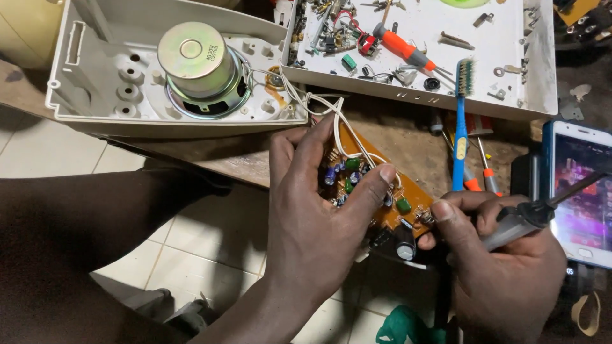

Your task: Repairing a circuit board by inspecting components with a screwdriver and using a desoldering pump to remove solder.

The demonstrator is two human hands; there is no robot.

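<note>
Two hands meet over the bench edge in the head view. The left hand (312, 216) is closed around an orange board (389, 197), thumb on top near its green and blue parts, holding it tilted just past the wooden bench (408, 146) and above the tiled floor (197, 248). The right hand (503, 267) is wrapped round a grey tool (529, 220) (its dark shaft points up and right, the tip's kind unclear), with the thumb touching the board's right end. White wires (338, 121) run from the board up to one speaker (197, 64) seated in one open grey shell (83, 70).

Room is tight: the shell lies close on the left, one white tray (510, 57) of small parts close above, and one lit phone (580, 191) just right of the tool. Open space lies only below, over the floor. One blue brush (460, 127) leans from the tray edge down onto the bench, and one orange-handled screwdriver (405, 48) lies in the tray.
</note>
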